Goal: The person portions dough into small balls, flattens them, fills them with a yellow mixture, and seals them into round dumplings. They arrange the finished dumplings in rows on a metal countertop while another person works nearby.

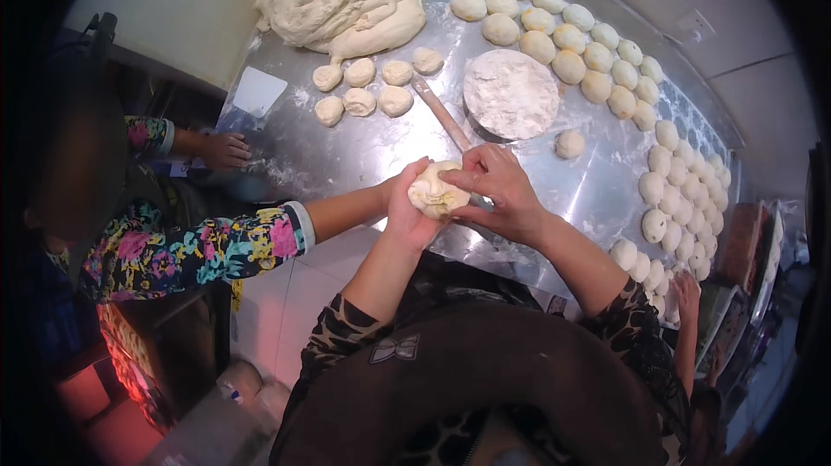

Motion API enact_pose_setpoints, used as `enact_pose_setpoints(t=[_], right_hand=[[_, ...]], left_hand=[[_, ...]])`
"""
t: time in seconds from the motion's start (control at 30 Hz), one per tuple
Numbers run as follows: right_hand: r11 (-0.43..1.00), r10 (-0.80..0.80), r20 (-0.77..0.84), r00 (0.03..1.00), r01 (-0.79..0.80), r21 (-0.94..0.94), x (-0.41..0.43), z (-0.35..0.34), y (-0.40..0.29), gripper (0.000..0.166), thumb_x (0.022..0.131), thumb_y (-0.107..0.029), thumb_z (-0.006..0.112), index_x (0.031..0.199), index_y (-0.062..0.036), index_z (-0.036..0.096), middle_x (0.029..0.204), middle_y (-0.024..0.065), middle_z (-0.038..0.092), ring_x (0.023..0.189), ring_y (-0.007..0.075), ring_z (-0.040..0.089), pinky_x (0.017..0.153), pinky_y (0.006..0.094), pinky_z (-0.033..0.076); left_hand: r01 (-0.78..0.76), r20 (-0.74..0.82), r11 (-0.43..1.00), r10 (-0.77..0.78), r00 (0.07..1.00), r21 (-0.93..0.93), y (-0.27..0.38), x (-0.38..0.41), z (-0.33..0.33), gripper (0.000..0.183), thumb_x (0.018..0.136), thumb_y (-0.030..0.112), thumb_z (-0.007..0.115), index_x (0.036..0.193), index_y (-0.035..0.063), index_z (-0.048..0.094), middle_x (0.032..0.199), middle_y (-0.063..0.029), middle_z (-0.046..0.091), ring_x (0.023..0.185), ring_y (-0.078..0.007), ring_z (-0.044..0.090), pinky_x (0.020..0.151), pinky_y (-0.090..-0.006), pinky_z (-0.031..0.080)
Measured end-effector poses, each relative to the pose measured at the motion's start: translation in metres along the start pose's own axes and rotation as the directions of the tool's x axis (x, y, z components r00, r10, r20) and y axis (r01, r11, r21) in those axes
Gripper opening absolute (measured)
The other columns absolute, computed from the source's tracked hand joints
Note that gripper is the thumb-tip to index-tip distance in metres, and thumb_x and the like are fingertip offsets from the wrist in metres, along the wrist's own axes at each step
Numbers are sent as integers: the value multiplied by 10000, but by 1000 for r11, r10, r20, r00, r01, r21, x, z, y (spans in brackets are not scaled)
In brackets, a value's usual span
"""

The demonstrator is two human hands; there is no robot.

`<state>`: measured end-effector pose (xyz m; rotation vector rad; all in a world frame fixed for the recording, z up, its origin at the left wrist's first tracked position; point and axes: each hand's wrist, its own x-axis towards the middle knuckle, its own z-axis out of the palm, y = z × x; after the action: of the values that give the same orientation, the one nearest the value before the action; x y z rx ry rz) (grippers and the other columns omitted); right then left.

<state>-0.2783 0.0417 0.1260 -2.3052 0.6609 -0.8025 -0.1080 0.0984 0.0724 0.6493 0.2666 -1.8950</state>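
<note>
My left hand (413,219) cradles a filled dough ball (436,193) with a pleated, gathered top. My right hand (503,190) pinches its right side between thumb and fingers. Both hands are over the near edge of a floured metal table (363,154). A wooden rolling pin (441,112) lies just beyond them, its near end hidden by my right hand. Behind that hand stands a round container of flour (511,93). One small dough ball (570,144) rests to the right. A co-worker's forearm (344,209) reaches in from the left, its hand mostly hidden behind my left hand.
A large dough mass (350,5) sits at the back left, with several small dough pieces (359,102) before it. Nearby lies a white scraper (259,92). Rows of dough balls (597,57) line the right side. Another person's hand (686,294) touches balls at the right corner.
</note>
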Motion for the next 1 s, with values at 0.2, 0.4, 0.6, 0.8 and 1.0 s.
enact_pose_setpoints(t=[0.2, 0.4, 0.6, 0.8, 1.0], right_hand=[[1000, -11, 15, 1000, 11, 17, 0, -11, -1, 280, 709, -152, 777, 975, -133, 690, 894, 47, 534, 857, 243, 544, 773, 375, 393], [996, -89, -47, 995, 89, 6, -5, -13, 5, 257, 681, -104, 786, 921, -77, 699, 845, 61, 562, 800, 263, 563, 743, 364, 403], [997, -8, -149, 989, -2, -71, -3, -15, -6, 275, 678, -169, 789, 937, -121, 708, 847, 39, 557, 826, 244, 548, 762, 385, 384], [996, -33, -127, 991, 22, -89, 3, -5, -7, 316, 643, -207, 813, 943, -151, 731, 850, 18, 569, 832, 224, 550, 784, 387, 381], [989, -111, -108, 988, 100, -105, 5, 2, -3, 207, 685, -149, 792, 869, -117, 702, 854, 31, 584, 813, 238, 554, 770, 388, 384]], left_hand=[[62, 8, 995, -63, 998, 72, -3, 2, 14, 417, 980, 405, 416, 1132, 63, 599, 1027, -86, 667, 896, -229, 651, 735, -352, 528], [55, -26, 993, -52, 998, 106, -12, 3, 23, 398, 978, 397, 422, 1111, 73, 609, 1015, -73, 670, 891, -215, 649, 725, -342, 522], [46, 50, 998, -48, 998, 34, -12, 8, 16, 426, 981, 387, 425, 1162, 37, 586, 1070, -101, 658, 941, -221, 647, 798, -360, 524], [23, 110, 1000, -23, 994, -2, -15, 6, 21, 398, 996, 343, 408, 1143, 9, 567, 1077, -124, 646, 981, -229, 649, 879, -370, 528], [11, 144, 1000, -13, 989, 13, -15, 5, 18, 366, 1006, 307, 391, 1143, 18, 569, 1081, -114, 646, 985, -215, 648, 873, -356, 534]])
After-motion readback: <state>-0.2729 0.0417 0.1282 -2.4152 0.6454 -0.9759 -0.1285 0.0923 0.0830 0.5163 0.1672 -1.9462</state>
